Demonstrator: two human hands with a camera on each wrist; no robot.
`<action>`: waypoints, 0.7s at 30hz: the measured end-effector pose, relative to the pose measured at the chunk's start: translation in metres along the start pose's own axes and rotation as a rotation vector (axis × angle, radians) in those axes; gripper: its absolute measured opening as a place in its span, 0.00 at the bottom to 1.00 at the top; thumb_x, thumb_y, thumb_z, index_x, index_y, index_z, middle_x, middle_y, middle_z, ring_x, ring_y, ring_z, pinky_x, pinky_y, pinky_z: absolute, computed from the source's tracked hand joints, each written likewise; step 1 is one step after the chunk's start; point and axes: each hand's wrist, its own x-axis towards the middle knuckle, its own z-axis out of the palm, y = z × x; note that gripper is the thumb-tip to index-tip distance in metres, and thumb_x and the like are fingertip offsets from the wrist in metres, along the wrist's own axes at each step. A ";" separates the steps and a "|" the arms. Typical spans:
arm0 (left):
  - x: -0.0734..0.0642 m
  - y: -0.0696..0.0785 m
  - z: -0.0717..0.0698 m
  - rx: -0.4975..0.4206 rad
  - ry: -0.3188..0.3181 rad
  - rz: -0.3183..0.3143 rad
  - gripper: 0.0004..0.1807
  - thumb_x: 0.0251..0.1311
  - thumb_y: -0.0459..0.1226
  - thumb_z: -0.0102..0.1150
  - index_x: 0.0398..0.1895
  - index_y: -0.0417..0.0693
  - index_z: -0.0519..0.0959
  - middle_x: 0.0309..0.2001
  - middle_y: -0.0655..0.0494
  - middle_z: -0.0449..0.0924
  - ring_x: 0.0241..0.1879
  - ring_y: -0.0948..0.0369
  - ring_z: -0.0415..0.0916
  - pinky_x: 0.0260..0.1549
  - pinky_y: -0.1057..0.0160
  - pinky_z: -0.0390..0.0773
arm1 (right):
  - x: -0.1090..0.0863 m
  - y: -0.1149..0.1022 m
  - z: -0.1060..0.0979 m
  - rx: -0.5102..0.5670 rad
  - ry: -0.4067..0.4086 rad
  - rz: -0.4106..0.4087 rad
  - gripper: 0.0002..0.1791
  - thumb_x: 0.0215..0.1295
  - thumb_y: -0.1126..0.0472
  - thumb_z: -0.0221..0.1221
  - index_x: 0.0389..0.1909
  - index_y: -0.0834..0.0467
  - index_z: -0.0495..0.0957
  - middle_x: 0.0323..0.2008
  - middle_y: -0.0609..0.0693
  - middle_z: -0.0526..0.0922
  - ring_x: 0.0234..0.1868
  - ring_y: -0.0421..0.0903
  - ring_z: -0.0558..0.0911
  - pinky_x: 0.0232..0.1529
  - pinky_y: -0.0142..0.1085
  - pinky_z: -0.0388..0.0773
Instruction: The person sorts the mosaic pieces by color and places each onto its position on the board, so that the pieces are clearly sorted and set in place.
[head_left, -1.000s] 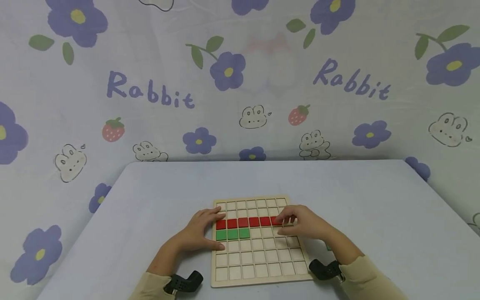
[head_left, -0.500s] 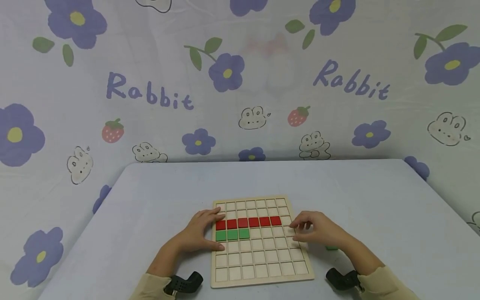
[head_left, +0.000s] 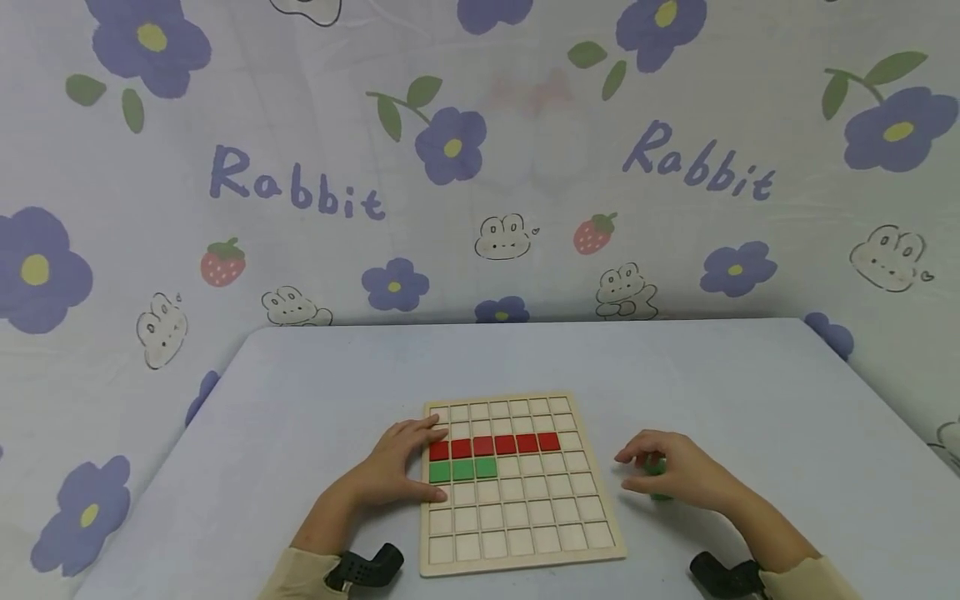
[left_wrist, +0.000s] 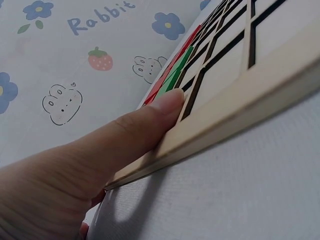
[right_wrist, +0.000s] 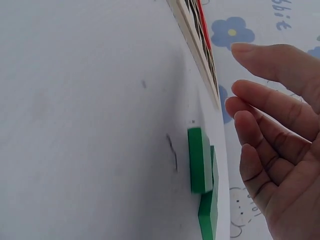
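Observation:
A wooden grid board [head_left: 525, 564] lies on the table with a row of several red tiles [head_left: 505, 444]. Below that row, three green tiles [head_left: 462, 470] fill the leftmost cells. My left hand [head_left: 393, 462] rests on the board's left edge, fingers and thumb spread; the left wrist view shows the thumb [left_wrist: 167, 105] lying on the frame. Off the board's right side, my right hand [head_left: 678, 471] hovers with relaxed, slightly bent fingers and nothing in its grasp. Loose green tiles [right_wrist: 200, 162] lie on the table beneath it, partly hidden by the hand in the head view.
The white table [head_left: 360, 358] reaches back to a hanging cloth [head_left: 540, 192] printed with flowers and rabbits. Each wrist carries a black camera mount, such as the left mount [head_left: 367, 567] near the board's lower left corner.
My right hand has moved right, from over the red row's end, off the board to above the loose green tiles. The left hand stays put.

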 end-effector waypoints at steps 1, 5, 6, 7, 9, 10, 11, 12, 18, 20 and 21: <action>0.000 0.000 0.000 0.000 0.001 0.000 0.47 0.40 0.55 0.72 0.67 0.52 0.65 0.72 0.52 0.52 0.71 0.45 0.45 0.65 0.37 0.49 | -0.002 0.001 -0.001 0.001 0.001 0.007 0.16 0.51 0.53 0.68 0.39 0.57 0.81 0.36 0.47 0.80 0.33 0.37 0.73 0.31 0.29 0.73; 0.000 0.000 0.000 0.001 0.004 0.007 0.47 0.40 0.55 0.71 0.66 0.52 0.65 0.72 0.52 0.53 0.71 0.45 0.45 0.65 0.37 0.49 | -0.009 0.007 -0.004 0.002 0.007 0.011 0.17 0.51 0.53 0.68 0.39 0.57 0.81 0.35 0.47 0.80 0.33 0.37 0.73 0.33 0.29 0.74; 0.000 -0.001 0.000 0.003 0.005 0.008 0.47 0.40 0.55 0.71 0.66 0.52 0.65 0.72 0.53 0.53 0.71 0.45 0.45 0.65 0.37 0.49 | -0.010 0.009 -0.004 0.000 0.006 0.009 0.17 0.51 0.52 0.68 0.40 0.57 0.81 0.35 0.47 0.80 0.33 0.36 0.73 0.33 0.29 0.74; 0.000 -0.001 0.000 0.005 0.006 0.009 0.47 0.40 0.55 0.71 0.66 0.52 0.65 0.72 0.53 0.53 0.71 0.45 0.45 0.65 0.37 0.49 | -0.011 0.010 -0.005 0.001 0.006 0.006 0.17 0.51 0.52 0.68 0.40 0.57 0.81 0.35 0.47 0.80 0.34 0.36 0.74 0.34 0.29 0.74; 0.000 -0.001 0.001 0.009 0.007 0.009 0.47 0.40 0.55 0.71 0.66 0.53 0.65 0.72 0.53 0.53 0.71 0.45 0.45 0.65 0.37 0.50 | -0.014 0.011 -0.005 0.008 0.008 0.005 0.17 0.51 0.53 0.68 0.40 0.57 0.81 0.36 0.47 0.80 0.34 0.36 0.74 0.35 0.29 0.74; 0.000 -0.002 0.001 0.009 0.007 0.009 0.47 0.40 0.55 0.71 0.66 0.53 0.65 0.72 0.53 0.53 0.71 0.45 0.45 0.65 0.37 0.50 | -0.015 0.012 -0.006 0.010 0.009 0.006 0.17 0.51 0.53 0.68 0.39 0.57 0.81 0.36 0.47 0.80 0.34 0.36 0.74 0.35 0.28 0.74; 0.001 -0.002 0.001 0.010 0.007 0.009 0.47 0.40 0.55 0.71 0.66 0.53 0.65 0.72 0.53 0.53 0.71 0.45 0.45 0.65 0.37 0.50 | -0.016 0.012 -0.006 0.013 0.011 0.007 0.17 0.51 0.53 0.68 0.39 0.57 0.81 0.36 0.47 0.80 0.34 0.36 0.73 0.35 0.28 0.74; 0.000 -0.002 0.001 0.010 0.006 0.009 0.47 0.40 0.55 0.72 0.66 0.53 0.65 0.72 0.53 0.53 0.71 0.45 0.46 0.65 0.37 0.50 | -0.017 0.013 -0.006 0.017 0.015 0.006 0.16 0.51 0.54 0.68 0.39 0.57 0.81 0.36 0.47 0.80 0.34 0.36 0.73 0.34 0.28 0.74; 0.000 -0.001 0.000 0.012 0.008 0.021 0.47 0.40 0.55 0.72 0.66 0.52 0.65 0.72 0.51 0.54 0.70 0.45 0.47 0.65 0.37 0.50 | -0.024 0.015 -0.008 0.017 0.032 0.007 0.16 0.50 0.54 0.68 0.38 0.58 0.81 0.35 0.47 0.81 0.32 0.34 0.72 0.33 0.27 0.73; 0.000 0.000 0.000 0.012 0.008 0.022 0.47 0.40 0.55 0.72 0.66 0.52 0.65 0.72 0.51 0.54 0.70 0.45 0.47 0.65 0.37 0.50 | -0.026 0.016 -0.009 0.012 0.039 0.016 0.16 0.49 0.54 0.69 0.38 0.58 0.81 0.35 0.47 0.81 0.32 0.34 0.72 0.34 0.27 0.73; 0.000 0.000 0.000 0.012 0.009 0.022 0.47 0.40 0.55 0.72 0.66 0.51 0.65 0.72 0.51 0.54 0.70 0.45 0.47 0.65 0.37 0.50 | -0.027 0.017 -0.009 0.006 0.042 0.023 0.17 0.49 0.54 0.69 0.38 0.58 0.81 0.35 0.47 0.81 0.32 0.34 0.72 0.34 0.27 0.73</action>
